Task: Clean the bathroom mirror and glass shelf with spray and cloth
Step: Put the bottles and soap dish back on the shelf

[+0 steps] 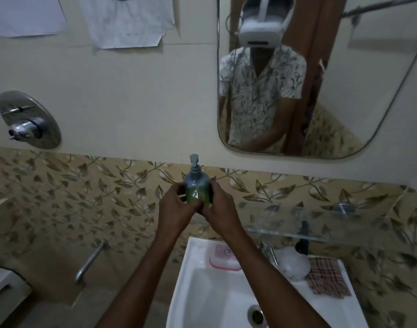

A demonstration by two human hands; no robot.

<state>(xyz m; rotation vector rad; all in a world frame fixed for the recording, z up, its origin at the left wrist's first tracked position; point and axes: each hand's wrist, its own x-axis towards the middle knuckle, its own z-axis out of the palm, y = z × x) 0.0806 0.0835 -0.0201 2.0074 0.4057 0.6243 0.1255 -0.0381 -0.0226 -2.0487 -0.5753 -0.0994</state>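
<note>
A blue pump bottle [197,183] with green liquid is held upright in front of the wall, above the sink's left end. My left hand [175,208] grips its left side and my right hand [218,207] grips its right side and base. The mirror [344,74] hangs on the wall at upper right, reflecting a person. The glass shelf [326,227] runs below it, to the right of my hands. A white spray bottle [295,262] with a black top stands on the sink's rim beside a checked cloth [327,276].
A white sink [198,301] lies below my arms, with a tap [269,250] at the back and a pink soap dish [223,256]. A chrome shower valve [28,119] and a spout [90,262] are on the left wall. Papers [124,20] hang above.
</note>
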